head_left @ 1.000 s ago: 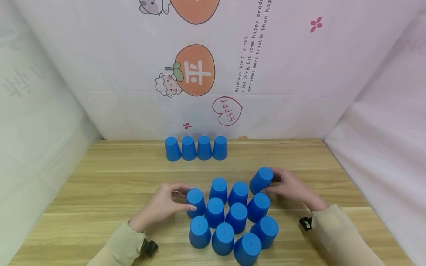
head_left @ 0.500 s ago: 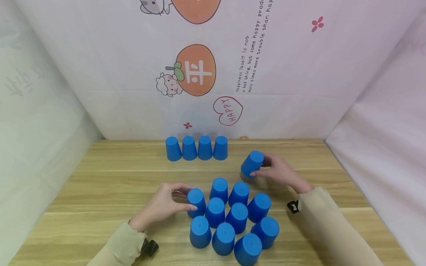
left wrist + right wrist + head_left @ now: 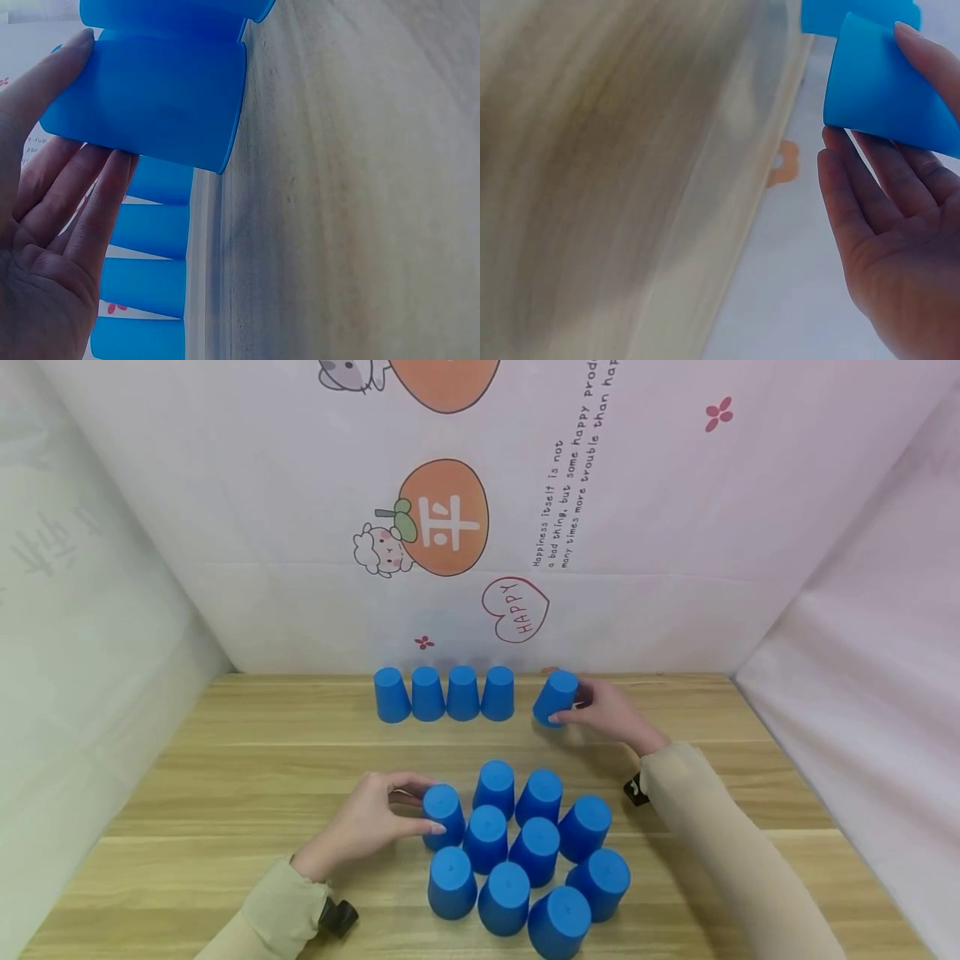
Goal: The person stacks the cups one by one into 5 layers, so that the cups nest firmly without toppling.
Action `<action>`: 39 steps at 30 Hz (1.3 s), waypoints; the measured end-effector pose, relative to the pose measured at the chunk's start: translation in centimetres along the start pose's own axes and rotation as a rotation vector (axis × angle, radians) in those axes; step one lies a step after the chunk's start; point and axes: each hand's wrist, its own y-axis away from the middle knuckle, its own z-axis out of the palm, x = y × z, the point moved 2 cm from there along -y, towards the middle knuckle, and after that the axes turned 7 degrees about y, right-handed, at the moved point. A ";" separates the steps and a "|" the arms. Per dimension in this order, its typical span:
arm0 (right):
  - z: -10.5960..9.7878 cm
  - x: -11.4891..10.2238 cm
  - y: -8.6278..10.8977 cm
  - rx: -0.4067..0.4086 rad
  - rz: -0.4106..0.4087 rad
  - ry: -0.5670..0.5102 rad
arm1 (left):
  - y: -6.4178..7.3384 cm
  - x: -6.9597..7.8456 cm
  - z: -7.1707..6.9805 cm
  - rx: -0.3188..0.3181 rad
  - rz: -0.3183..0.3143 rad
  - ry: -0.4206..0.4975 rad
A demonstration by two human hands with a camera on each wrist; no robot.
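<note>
Blue tapered plastic cup, right hand grasping, beside far cup row; likely placing, needs levelling; left hand grips another cup.

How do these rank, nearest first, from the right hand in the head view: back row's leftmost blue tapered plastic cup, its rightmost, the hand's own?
1. Blue tapered plastic cup, in the right hand.
2. Back row's rightmost cup, left of it.
3. Back row's leftmost cup, row's far end.

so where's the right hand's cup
In the head view, the cup is in the right hand near the table's back edge, right of the four-cup row.
</note>
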 end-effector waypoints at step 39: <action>2.9 0.5 -3.6 -0.044 0.000 -0.077 | 0.0 -0.1 0.0 -0.002 0.012 -0.002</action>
